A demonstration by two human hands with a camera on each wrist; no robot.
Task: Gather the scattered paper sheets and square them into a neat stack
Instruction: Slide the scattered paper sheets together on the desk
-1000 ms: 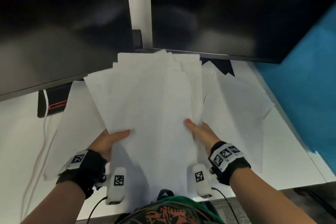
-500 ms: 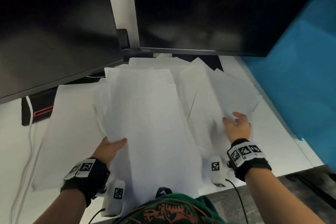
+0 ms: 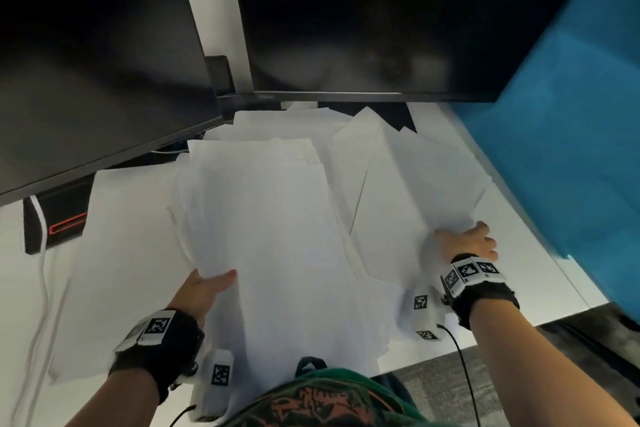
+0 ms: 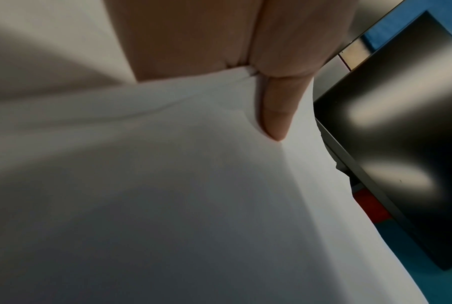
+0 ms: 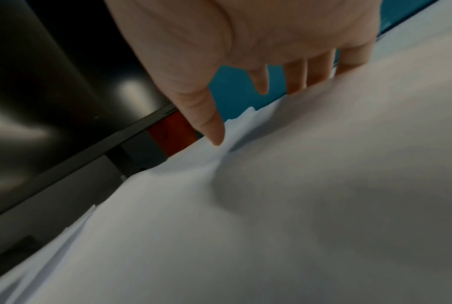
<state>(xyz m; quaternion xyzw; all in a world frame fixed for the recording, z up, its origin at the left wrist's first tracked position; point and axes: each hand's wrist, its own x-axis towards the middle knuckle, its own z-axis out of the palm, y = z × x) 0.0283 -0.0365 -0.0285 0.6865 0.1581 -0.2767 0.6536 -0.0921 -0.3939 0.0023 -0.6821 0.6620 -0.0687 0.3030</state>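
- Head view: left hand (image 3: 202, 291) pinches the gathered bundle (image 3: 277, 236) at mid-desk, thumb on top.
- Right hand (image 3: 467, 244), fingers straight, presses the loose sheets (image 3: 415, 184) lying right of the bundle, nearest it.

Your left hand (image 4: 245, 41) fills the top of the left wrist view, palm seen close up, thumb (image 4: 277, 115) pointing down and pressing onto the top of the white paper sheets (image 4: 168, 195). The paper's edge is tucked into the crook between thumb and palm, bunched slightly there, with a soft crease running left from that spot. Your other fingers are hidden behind the sheets. Paper covers most of the frame, shaded darker toward the bottom. Right side: a dark monitor screen (image 4: 406, 133) with blurry light reflections, its thin bezel running diagonally just beside the paper edge. A small red patch (image 4: 370, 207) and a blue surface (image 4: 427, 288) show below the monitor.
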